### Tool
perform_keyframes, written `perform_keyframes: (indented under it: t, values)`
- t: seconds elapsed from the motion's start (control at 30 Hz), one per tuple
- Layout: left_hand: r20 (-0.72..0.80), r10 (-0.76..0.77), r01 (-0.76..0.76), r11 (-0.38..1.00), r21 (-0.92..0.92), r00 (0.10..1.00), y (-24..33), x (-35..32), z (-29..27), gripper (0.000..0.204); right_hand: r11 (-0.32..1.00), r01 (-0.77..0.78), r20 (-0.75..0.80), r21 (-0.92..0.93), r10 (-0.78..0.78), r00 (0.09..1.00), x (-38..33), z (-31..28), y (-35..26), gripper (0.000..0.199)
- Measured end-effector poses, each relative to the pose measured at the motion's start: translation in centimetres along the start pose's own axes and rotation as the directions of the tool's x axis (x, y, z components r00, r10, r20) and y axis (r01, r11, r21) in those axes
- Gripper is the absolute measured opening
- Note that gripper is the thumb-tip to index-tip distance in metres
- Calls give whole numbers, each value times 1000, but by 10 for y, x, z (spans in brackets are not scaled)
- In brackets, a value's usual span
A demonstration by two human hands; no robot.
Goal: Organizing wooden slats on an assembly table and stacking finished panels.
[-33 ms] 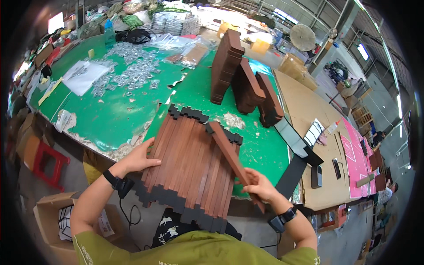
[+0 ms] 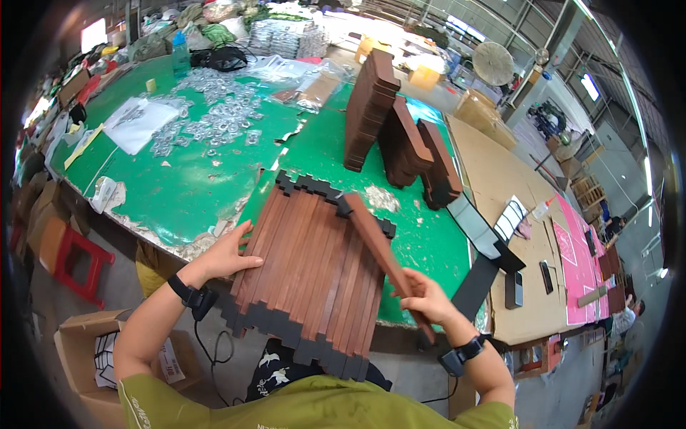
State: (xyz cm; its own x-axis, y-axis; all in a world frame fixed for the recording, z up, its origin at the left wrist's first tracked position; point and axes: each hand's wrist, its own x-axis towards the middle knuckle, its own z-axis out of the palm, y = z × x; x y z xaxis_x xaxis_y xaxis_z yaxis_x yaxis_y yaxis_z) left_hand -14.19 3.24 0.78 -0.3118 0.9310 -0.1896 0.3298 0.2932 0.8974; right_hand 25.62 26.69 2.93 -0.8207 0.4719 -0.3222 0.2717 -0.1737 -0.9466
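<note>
Across the near table edge and above my lap lies a row of reddish-brown wooden slats [image 2: 307, 264] side by side, with black caps at both ends in a stepped line. My left hand [image 2: 227, 256] rests at the row's left edge, fingers spread and thumb on the top face. Closed round a single wooden slat [image 2: 380, 249] with black ends, my right hand [image 2: 426, 297] holds it tilted over the right side of the row. Its far end is above the row's far caps; its near end sticks out past my right hand.
Three stacks of dark brown slats stand beyond: a tall stack [image 2: 371, 107], a middle stack [image 2: 406, 146] and a short stack [image 2: 437, 164]. Small clear packets [image 2: 214, 107], white paper [image 2: 139, 123] and a blue bottle [image 2: 179, 53] lie on or stand on the green tabletop [image 2: 179, 193]. Cardboard [image 2: 475, 161] covers the right side.
The slat in my right hand has shifted slightly right, and its near black end now shows more. My left hand has stayed at the row's left edge.
</note>
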Motion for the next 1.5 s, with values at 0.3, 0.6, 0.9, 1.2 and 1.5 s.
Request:
perform_keyframes:
  t: [0.3,0.6,0.9,1.2,1.5]
  values:
    - [-18,57,-53,982,181,998,-3,-1,-2,110,891,43,-124,-451,-110,986,80,-45,-102,71]
    - [-24,159,-158,986,44,987,-23,3,8,100,652,115,90,-749,-72,993,176,-40,-110,48]
    - [21,155,-156,977,142,988,-8,-12,-1,96,855,18,266,-518,141,954,211,-51,-119,46]
    - [-141,107,-85,984,155,984,-10,31,3,106,812,66,347,-580,173,922,240,-46,-125,53]
    - [-249,123,-80,981,178,961,22,97,-4,104,841,158,324,-518,22,946,241,-41,-117,47]
